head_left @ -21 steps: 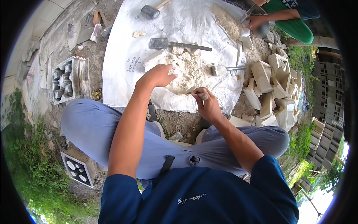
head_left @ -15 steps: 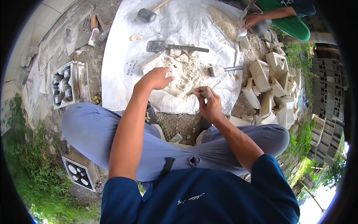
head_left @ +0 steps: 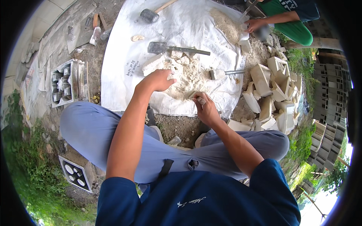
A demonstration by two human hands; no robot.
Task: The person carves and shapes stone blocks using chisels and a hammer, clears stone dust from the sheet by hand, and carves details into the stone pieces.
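A heap of crumbled, pale block material (head_left: pixel 184 77) lies on a white woven sheet (head_left: pixel 120 41). At its left side rests my left hand (head_left: pixel 155 80), thumb apart from the fingers, touching the pale rubble; some fingertips are hidden. My right hand (head_left: pixel 207 109) is closed around a small tool (head_left: pixel 201 101) at the heap's near right edge. Its rounded grey handle end shows above the fist, and a flat part points into the rubble; its exact kind is unclear. Just beyond the heap lies a dark-headed mallet (head_left: pixel 157 47), its handle across some chunks.
A hammer (head_left: pixel 218 74) lies right of the heap, another mallet (head_left: pixel 149 16) farther back. Broken pale blocks (head_left: pixel 269 86) are piled at right. A metal mould (head_left: pixel 64 84) and a trowel (head_left: pixel 95 34) stand left. A co-worker's hand (head_left: pixel 256 25) works at the far right.
My right hand has shifted slightly down and left with the tool, its flat part now showing more. My left hand stays at the heap. The whole view has shifted slightly.
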